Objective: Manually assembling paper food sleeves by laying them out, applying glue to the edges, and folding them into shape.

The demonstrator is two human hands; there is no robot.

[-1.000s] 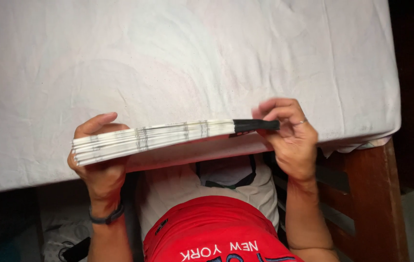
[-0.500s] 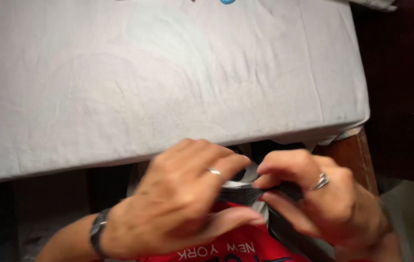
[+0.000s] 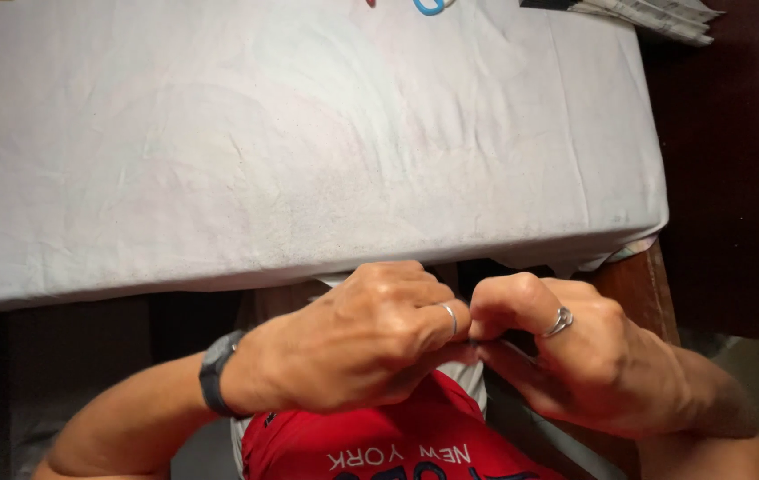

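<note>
While two hands are seen just below the near edge of the tabletop [image 3: 290, 151], what lies between them is hidden. The left hand [image 3: 357, 342] and right hand [image 3: 579, 360] touch at curled fingertips; neither grip can be told. One ring is worn on each, one dark wristband [image 3: 216, 384] on the left. A white cloth covers the tabletop; one stack of papers [image 3: 655, 13] lies at its far right corner.

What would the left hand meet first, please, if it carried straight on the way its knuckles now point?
The left hand points toward the right hand, and their fingers already seem to touch below the table edge. So it would likely meet the right hand at once, though depth is unclear.
</note>
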